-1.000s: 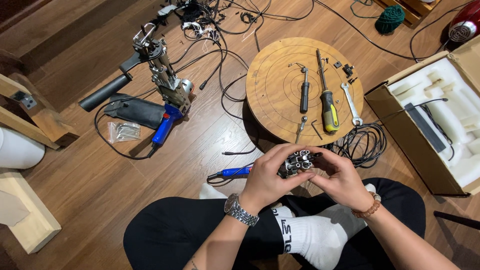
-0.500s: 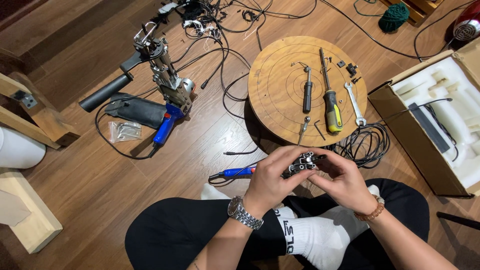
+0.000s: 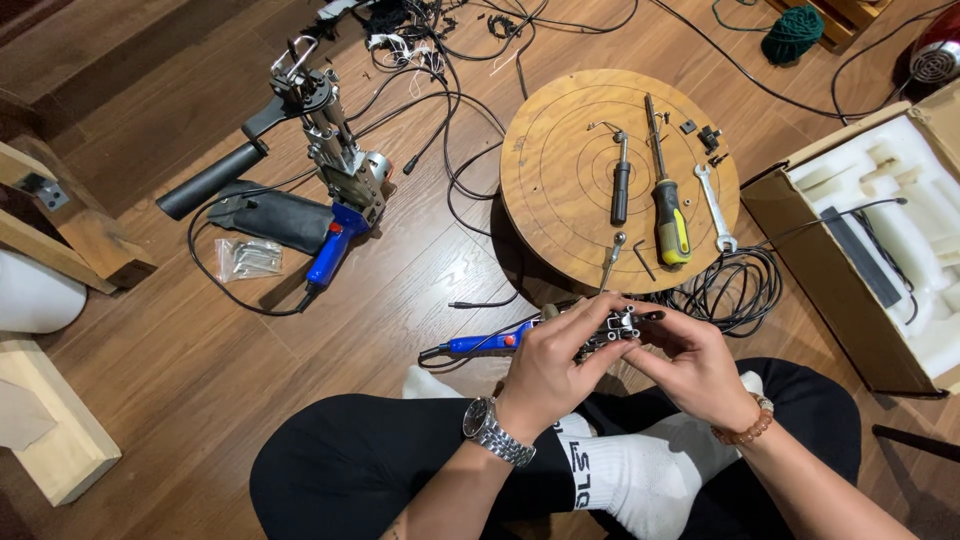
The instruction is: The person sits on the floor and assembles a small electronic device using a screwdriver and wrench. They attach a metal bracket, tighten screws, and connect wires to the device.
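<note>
I sit cross-legged on a wooden floor. My left hand (image 3: 550,365), with a metal watch on the wrist, wraps around a small metal mechanism (image 3: 618,328) made of dark and silver parts. My right hand (image 3: 695,365), with a bead bracelet, pinches the same mechanism from the right side with its fingertips. Both hands hold it just above my white-socked feet. A blue-handled tool (image 3: 485,343) on a black cord lies on the floor just left of my hands.
A round wooden board (image 3: 560,170) ahead carries a yellow-handled screwdriver (image 3: 665,195), a black-handled tool (image 3: 620,180), a wrench (image 3: 716,208) and small parts. Coiled cables (image 3: 735,290) lie beside it. A foam-lined cardboard box (image 3: 870,220) stands right. A blue machine (image 3: 330,190) lies left.
My hands and the mechanism stay in nearly the same place. The fingers have shifted slightly on the part, and the view has drifted a little.
</note>
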